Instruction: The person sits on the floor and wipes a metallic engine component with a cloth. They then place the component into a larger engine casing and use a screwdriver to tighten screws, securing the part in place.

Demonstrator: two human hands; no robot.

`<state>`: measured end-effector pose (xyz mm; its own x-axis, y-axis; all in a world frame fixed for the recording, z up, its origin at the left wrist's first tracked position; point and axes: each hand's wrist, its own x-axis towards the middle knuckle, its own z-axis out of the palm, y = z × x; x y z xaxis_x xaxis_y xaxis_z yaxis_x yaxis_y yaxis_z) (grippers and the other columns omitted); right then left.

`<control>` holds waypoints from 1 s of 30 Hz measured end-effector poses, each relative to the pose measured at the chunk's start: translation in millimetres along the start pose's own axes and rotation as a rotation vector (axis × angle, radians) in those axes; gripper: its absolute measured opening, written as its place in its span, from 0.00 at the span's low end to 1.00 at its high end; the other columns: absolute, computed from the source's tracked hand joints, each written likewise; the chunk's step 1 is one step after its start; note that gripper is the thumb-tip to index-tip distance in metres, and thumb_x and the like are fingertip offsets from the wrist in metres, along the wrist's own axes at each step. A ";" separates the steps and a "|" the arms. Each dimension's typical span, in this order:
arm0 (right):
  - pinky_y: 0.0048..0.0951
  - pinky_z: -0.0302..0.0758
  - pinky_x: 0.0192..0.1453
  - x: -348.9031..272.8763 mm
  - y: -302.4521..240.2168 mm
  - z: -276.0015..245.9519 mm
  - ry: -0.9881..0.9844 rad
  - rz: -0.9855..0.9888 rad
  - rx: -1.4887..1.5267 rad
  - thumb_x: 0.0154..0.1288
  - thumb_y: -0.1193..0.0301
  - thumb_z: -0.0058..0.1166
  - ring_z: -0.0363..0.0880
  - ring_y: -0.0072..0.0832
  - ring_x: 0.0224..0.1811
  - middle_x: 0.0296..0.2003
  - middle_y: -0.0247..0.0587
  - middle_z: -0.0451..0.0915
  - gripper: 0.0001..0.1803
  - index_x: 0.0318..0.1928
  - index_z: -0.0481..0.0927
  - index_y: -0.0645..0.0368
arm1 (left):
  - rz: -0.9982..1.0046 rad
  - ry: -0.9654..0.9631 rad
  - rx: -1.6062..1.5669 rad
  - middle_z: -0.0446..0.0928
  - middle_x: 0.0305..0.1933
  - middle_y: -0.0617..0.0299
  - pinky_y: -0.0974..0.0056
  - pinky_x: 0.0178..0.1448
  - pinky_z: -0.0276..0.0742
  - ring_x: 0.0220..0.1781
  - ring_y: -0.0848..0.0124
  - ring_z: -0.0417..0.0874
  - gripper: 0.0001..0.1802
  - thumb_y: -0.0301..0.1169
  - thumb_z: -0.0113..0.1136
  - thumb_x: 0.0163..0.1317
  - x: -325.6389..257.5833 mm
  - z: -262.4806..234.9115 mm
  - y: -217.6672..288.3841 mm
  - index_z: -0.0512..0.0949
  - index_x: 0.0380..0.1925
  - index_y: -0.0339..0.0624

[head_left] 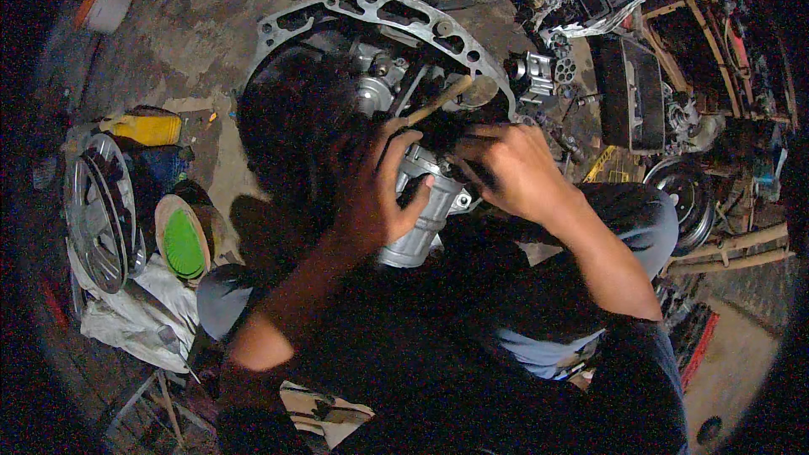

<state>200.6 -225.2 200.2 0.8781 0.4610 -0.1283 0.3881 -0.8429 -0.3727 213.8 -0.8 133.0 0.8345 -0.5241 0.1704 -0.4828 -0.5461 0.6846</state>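
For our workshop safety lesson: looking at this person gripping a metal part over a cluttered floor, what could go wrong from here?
1. The left hand alone wraps the silver cylindrical part; it might slip and drop.
2. The right hand works close to the wooden-handled tool, so fingers could get pinched or struck.
3. Loose metal parts on the floor could be knocked or lost.
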 end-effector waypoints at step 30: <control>0.47 0.81 0.51 3.0 -14.3 2.1 0.087 0.078 -0.133 0.43 0.75 0.68 0.82 0.49 0.49 0.45 0.47 0.81 0.27 0.50 0.84 0.54 | 0.123 0.118 0.044 0.67 0.67 0.51 0.37 0.74 0.48 0.70 0.49 0.69 0.34 0.35 0.71 0.56 -6.6 15.4 -11.1 0.68 0.62 0.44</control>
<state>197.1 -211.1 203.2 0.9257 0.3717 -0.0700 0.3462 -0.9071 -0.2393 209.6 -1.4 113.4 0.7924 -0.5100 0.3347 -0.5923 -0.5121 0.6220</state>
